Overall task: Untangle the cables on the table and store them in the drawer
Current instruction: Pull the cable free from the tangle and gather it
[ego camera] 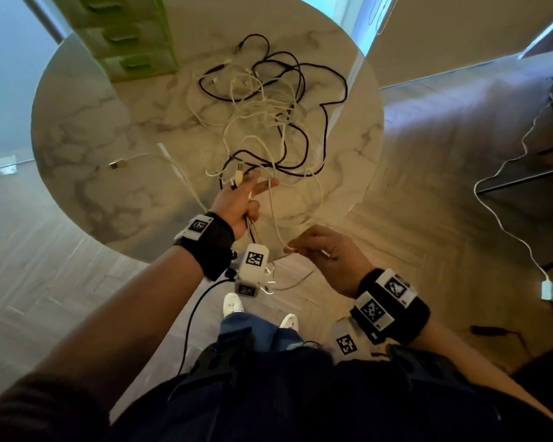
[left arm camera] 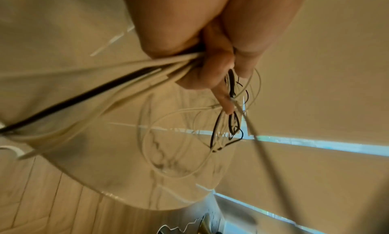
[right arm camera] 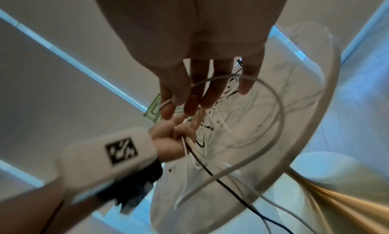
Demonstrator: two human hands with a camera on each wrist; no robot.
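Observation:
A tangle of black and white cables (ego camera: 268,100) lies in the middle of the round marble table (ego camera: 93,138). My left hand (ego camera: 246,199) hovers over the table's near edge and grips a bundle of white and black strands (left arm camera: 118,88) that lead from the tangle; its forefinger points forward. My right hand (ego camera: 304,247) is just off the table's edge, to the right of the left hand. It pinches one white cable (right arm camera: 277,108) between thumb and forefinger, the other fingers straight. The green drawer unit (ego camera: 125,36) stands at the table's far left, drawers shut.
A separate white cable with a gold plug (ego camera: 117,163) lies on the table's left side. On the floor at the right a white charger cable (ego camera: 548,290) trails beside a dark low shelf (ego camera: 540,186). A black lead (ego camera: 192,317) hangs from my left wrist.

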